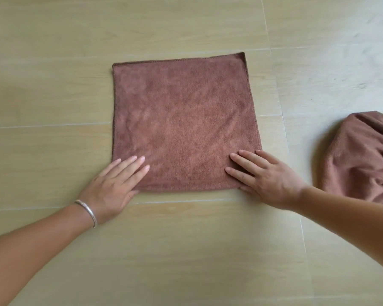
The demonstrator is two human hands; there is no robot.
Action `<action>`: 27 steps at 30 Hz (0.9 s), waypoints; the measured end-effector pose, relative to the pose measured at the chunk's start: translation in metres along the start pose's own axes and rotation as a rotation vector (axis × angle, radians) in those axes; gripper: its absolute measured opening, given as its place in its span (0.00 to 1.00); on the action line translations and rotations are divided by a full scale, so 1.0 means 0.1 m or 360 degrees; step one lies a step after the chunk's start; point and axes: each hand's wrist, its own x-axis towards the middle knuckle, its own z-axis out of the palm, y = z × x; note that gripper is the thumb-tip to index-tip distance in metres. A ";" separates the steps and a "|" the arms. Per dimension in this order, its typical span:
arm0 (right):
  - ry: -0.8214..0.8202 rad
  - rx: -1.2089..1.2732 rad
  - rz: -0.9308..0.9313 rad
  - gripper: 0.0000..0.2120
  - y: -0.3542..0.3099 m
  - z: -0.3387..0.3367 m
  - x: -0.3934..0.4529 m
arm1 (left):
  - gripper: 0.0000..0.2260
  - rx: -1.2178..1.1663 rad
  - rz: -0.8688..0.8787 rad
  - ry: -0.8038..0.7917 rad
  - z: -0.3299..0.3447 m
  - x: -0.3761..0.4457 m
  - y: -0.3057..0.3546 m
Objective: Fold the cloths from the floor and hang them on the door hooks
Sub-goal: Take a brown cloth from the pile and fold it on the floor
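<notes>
Currently, head view: the flat brown cloth [181, 122] lies at centre on the floor [53, 96]. Left hand [116, 184] at 7 o'clock and right hand [265, 180] at 5 o'clock press it, fingers straight, slightly spread, holding nothing. Pinch both near corners; fold evenly to the far edge. Count: two cloths, the crumpled cloth [360, 160] at 3 o'clock; two hands.

no readable text, labels, brands, numbers or signs anywhere in view
</notes>
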 end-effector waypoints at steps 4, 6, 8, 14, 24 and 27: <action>-0.0079 0.0177 0.0361 0.21 -0.18 -0.25 -0.09 | 0.26 -0.0128 -0.0346 -0.0046 -0.16 -0.15 0.20; -0.0065 0.0286 0.0511 0.18 -0.25 -0.47 -0.16 | 0.23 -0.0162 -0.0421 -0.0031 -0.32 -0.23 0.28; -0.0110 0.0365 0.0583 0.19 -0.27 -0.77 -0.23 | 0.21 -0.0201 -0.0463 -0.0050 -0.57 -0.32 0.31; -0.0108 0.0370 0.0602 0.17 -0.22 -2.03 -0.43 | 0.22 -0.0211 -0.0561 -0.0202 -1.79 -0.55 0.27; -0.0184 0.0308 0.0782 0.21 0.21 -5.12 -0.84 | 0.22 -0.0124 -0.0581 -0.0191 -4.92 -0.74 0.20; -0.0178 0.0366 0.0889 0.22 0.22 -6.03 -0.99 | 0.22 -0.0062 -0.0592 -0.0230 -5.89 -0.83 0.27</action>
